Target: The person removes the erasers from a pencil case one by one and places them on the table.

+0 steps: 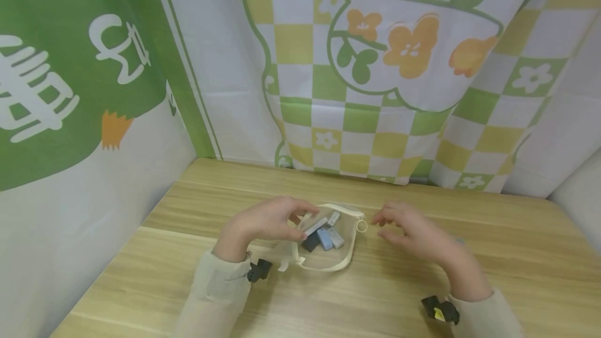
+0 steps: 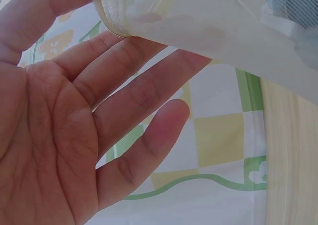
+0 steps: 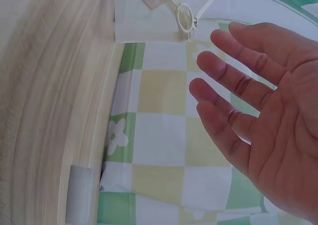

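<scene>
A see-through pouch with a cream zipper rim [image 1: 349,255] lies open in the middle of the table. Inside it are several small blocks, among them a blue one [image 1: 324,239], a dark one [image 1: 311,241] and pale grey ones. My left hand [image 1: 269,220] holds the pouch's left edge between thumb and fingers. In the left wrist view, fingertips pass behind the sheer material [image 2: 198,31]. Just right of the round zipper pull [image 1: 361,226], my right hand [image 1: 415,233] hovers with loosely bent fingers and nothing in it; the right wrist view shows its palm [image 3: 283,140] apart from the pull.
A small grey-blue block [image 3: 79,195] lies on the wooden table [image 1: 516,254], mostly hidden behind my right hand in the head view. A patterned green and white cloth [image 1: 357,134] hangs along the table's back edge. Another green cloth [image 1: 47,93] hangs on the left.
</scene>
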Motion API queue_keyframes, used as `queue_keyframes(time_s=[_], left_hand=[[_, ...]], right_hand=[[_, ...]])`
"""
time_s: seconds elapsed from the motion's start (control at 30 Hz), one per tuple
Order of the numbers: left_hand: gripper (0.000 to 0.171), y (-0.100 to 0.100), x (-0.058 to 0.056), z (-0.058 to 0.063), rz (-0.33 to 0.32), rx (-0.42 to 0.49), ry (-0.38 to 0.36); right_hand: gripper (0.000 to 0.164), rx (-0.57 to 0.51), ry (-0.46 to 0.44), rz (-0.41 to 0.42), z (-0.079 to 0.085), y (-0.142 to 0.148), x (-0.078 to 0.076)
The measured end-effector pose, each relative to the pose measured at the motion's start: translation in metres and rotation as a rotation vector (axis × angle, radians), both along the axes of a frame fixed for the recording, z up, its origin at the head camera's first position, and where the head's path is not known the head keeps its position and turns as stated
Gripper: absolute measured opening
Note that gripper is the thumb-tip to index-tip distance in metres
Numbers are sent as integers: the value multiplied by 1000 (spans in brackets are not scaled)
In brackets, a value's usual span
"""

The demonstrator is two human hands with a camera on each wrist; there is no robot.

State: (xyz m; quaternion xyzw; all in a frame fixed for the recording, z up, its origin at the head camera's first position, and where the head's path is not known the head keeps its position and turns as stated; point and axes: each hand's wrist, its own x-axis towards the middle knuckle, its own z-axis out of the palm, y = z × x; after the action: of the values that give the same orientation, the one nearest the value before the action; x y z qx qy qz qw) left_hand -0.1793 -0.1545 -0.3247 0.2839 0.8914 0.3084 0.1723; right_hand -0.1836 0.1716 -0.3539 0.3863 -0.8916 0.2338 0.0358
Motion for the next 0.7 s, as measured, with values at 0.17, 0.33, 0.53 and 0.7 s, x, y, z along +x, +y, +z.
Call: queue_keyframes(time_s=[0.17, 0.33, 0.53, 0.7], left_hand=[[59, -1, 0, 0, 2, 1, 3], [59, -1, 0, -1, 6, -10, 8], [58, -1, 0, -1, 8, -13, 6], [58, -1, -1, 0, 5, -14, 7]], right_hand=[[21, 14, 3, 23, -1, -5, 1], [21, 18, -17, 38, -3, -9, 2], [22, 25, -43, 47, -2, -16, 2], [20, 28, -25, 70, -3, -21, 1]])
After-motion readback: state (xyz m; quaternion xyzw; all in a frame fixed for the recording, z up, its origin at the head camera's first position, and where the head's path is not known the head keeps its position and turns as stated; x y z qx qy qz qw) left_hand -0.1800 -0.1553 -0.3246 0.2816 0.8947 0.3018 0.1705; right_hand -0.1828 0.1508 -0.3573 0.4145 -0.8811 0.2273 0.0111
